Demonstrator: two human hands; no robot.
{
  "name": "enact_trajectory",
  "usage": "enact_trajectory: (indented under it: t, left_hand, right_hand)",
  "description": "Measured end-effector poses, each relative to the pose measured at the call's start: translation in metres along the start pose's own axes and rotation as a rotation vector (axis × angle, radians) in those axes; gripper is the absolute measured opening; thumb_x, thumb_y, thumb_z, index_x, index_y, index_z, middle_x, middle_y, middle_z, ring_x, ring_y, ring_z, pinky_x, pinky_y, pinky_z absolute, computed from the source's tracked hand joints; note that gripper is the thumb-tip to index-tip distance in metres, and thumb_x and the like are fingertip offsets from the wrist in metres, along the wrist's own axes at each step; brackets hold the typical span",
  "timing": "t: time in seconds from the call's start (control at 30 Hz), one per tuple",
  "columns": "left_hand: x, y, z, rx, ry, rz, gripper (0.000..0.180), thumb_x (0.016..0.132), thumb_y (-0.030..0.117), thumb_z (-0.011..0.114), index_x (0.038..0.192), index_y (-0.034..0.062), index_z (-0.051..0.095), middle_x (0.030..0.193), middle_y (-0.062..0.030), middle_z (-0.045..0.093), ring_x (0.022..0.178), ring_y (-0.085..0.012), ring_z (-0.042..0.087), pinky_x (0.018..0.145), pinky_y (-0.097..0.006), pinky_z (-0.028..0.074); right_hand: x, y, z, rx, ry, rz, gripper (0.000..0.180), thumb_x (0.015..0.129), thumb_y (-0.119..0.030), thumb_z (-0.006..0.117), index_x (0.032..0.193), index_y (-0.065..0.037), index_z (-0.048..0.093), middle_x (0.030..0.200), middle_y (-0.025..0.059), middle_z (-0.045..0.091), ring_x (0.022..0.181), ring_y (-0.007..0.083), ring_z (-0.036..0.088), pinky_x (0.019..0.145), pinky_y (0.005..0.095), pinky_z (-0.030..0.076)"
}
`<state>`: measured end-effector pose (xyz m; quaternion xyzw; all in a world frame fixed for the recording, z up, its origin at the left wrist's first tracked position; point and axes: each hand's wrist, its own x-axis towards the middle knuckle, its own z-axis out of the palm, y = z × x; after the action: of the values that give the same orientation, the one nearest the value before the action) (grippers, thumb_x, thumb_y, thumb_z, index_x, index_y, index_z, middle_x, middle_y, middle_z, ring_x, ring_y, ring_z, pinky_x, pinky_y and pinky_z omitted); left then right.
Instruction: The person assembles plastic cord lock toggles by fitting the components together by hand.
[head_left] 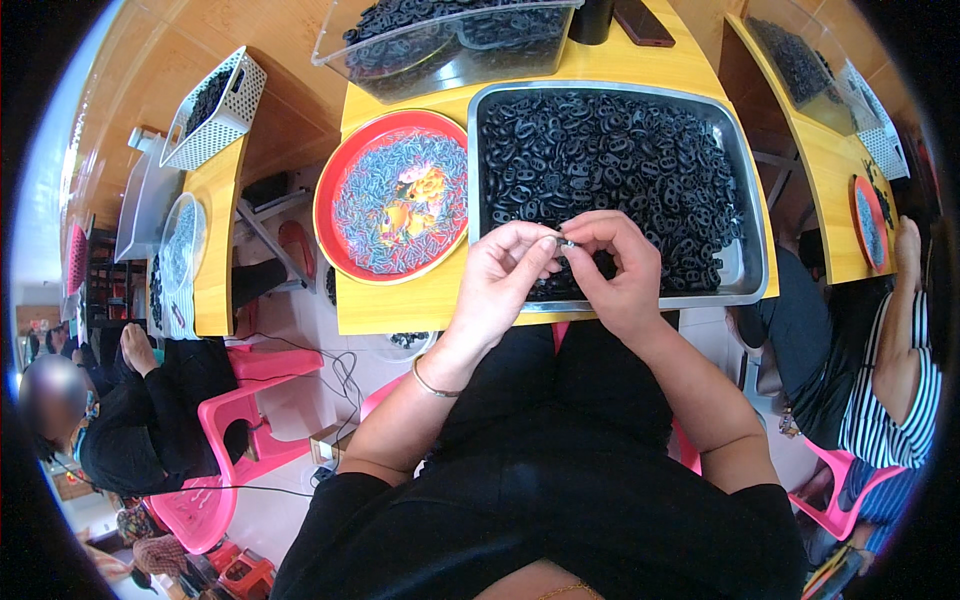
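Over the near edge of a metal tray (757, 230), my left hand (508, 272) and my right hand (617, 268) meet fingertip to fingertip. Between them they pinch a small black piece (566, 243) with a shiny metallic bit on it; fingers cover most of it. The tray is heaped with small black oval plastic pieces (610, 160), each with two holes. Left of it sits a round red dish (330, 225) holding many small silvery pins (375, 190) over a printed yellow and orange picture.
A clear plastic bin (440, 75) of black pieces stands at the back, beside a dark cylinder (592, 20) and a phone (643, 22). People work at yellow tables (218, 240) on both sides. Pink chairs (255, 440) and cables (345, 375) lie around the floor.
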<state>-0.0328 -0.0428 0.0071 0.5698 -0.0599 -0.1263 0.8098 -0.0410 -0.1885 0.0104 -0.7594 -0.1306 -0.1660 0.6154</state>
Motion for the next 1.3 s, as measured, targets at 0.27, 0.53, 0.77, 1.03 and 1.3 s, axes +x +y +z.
enact_trajectory:
  t: [0.27, 0.53, 0.77, 1.03, 1.3]
  left_hand:
    - [0.001, 0.009, -0.003, 0.021, -0.018, 0.077, 0.012, 0.085, 0.001, 0.053, 0.097, -0.0005, 0.054, 0.082, -0.0027, 0.059, 0.072, -0.0066, 0.056, 0.067, -0.019, 0.046]
    - [0.005, 0.012, -0.015, 0.368, 0.014, 0.203, 0.010, 0.079, -0.002, 0.058, 0.089, 0.0002, 0.057, 0.080, -0.0009, 0.056, 0.070, -0.0046, 0.053, 0.061, -0.017, 0.043]
    - [0.004, 0.012, -0.016, 0.462, -0.050, 0.243, 0.012, 0.078, -0.005, 0.058, 0.089, 0.0001, 0.057, 0.080, -0.0015, 0.056, 0.074, -0.0042, 0.051, 0.066, -0.018, 0.042]
    - [0.004, 0.028, -0.017, 1.224, -0.196, 0.496, 0.021, 0.067, 0.006, 0.065, 0.088, 0.0065, 0.061, 0.081, -0.0073, 0.057, 0.078, -0.0231, 0.055, 0.072, -0.033, 0.041]
    - [0.008, 0.023, -0.009, 1.486, -0.236, 0.461, 0.015, 0.063, 0.010, 0.065, 0.078, 0.0080, 0.061, 0.073, -0.0054, 0.052, 0.076, -0.0216, 0.054, 0.069, -0.035, 0.038]
  right_hand:
    - [0.000, -0.003, -0.001, -0.111, 0.020, -0.184, 0.015, 0.068, 0.004, 0.062, 0.080, -0.004, 0.057, 0.084, 0.0093, 0.060, 0.076, 0.0217, 0.060, 0.068, 0.0288, 0.048]
    - [-0.001, -0.006, -0.001, -0.182, 0.003, -0.241, 0.016, 0.067, 0.004, 0.064, 0.079, -0.005, 0.057, 0.082, 0.0086, 0.060, 0.076, 0.0222, 0.059, 0.066, 0.0295, 0.048]
    - [-0.001, -0.004, -0.002, -0.175, -0.011, -0.283, 0.016, 0.067, 0.004, 0.064, 0.077, -0.005, 0.058, 0.081, 0.0084, 0.060, 0.074, 0.0217, 0.059, 0.065, 0.0296, 0.048]
    - [-0.001, 0.000, -0.003, 0.011, 0.045, -0.039, 0.016, 0.071, 0.005, 0.062, 0.085, -0.003, 0.062, 0.083, 0.0087, 0.060, 0.073, 0.0158, 0.059, 0.062, 0.0243, 0.047]
    - [0.003, -0.005, -0.004, 0.113, -0.041, 0.065, 0.016, 0.087, -0.001, 0.045, 0.098, -0.001, 0.057, 0.085, 0.0076, 0.060, 0.078, 0.0125, 0.060, 0.067, 0.0227, 0.047]
